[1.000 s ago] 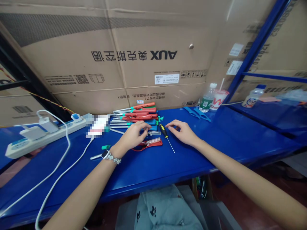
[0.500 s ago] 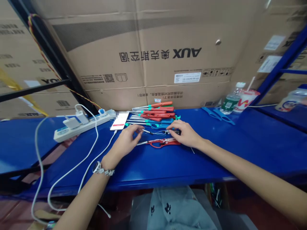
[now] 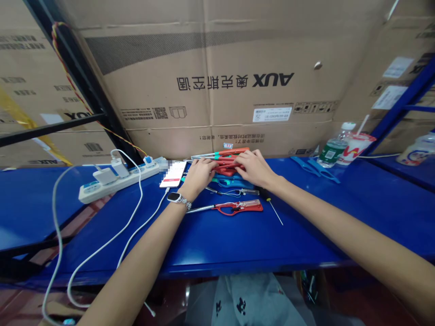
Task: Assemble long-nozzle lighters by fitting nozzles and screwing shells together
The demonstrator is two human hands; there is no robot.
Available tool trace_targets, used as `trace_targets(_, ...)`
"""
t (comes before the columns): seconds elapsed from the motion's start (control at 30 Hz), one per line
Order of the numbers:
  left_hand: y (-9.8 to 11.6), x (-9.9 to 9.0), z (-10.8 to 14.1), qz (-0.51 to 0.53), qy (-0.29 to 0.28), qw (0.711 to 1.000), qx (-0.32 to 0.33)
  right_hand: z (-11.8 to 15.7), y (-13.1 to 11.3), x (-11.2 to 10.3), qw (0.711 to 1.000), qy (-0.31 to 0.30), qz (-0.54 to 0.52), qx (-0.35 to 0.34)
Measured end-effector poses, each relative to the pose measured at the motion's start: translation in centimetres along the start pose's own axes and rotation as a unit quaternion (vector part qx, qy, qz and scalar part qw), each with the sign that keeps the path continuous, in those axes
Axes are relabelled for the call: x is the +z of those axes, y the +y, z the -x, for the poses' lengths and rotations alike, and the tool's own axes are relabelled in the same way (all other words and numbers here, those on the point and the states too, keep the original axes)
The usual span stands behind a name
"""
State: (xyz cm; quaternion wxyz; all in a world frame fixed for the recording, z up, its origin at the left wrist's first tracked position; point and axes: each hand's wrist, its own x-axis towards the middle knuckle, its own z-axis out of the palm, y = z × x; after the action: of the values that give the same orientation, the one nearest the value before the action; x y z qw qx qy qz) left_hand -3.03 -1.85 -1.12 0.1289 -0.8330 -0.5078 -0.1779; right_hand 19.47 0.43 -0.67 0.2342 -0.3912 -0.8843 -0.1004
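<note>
Curling half-bent over red lighters (image 3: 224, 171), left hand (image 3: 201, 173) and right hand (image 3: 254, 168) have unclear grips; bench (image 3: 220, 242) spreads toward its front edge (image 3: 204, 268).

the blue tabletop (image 3: 220, 244) bears piled lighters (image 3: 227, 171), an opened red lighter (image 3: 244, 208), a screwdriver (image 3: 268, 199), phone (image 3: 175, 173) and power strip (image 3: 129, 176).

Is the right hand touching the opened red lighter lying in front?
Apart. In the head view, blue tabletop shows between the right hand and the opened red lighter.
</note>
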Motion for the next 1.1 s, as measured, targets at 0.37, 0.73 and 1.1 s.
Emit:
trace_targets(0.37,2.7,-2.5,7.1,0.360,0.011,0.933,0.006,7.9,-2.0,-3.0,0.987,0.003,-0.097,-0.127)
trace_targets(0.73,3.8,-0.7,7.6,0.327,0.013,0.945,0.025,8.9,-0.9,-2.2,0.975,-0.059,-0.214,-0.027)
trace_targets(1.1,2.4,-0.3,8.3,0.262,0.067,0.963,-0.007,8.8,0.8,-2.0,0.983,-0.020,-0.171,0.057)
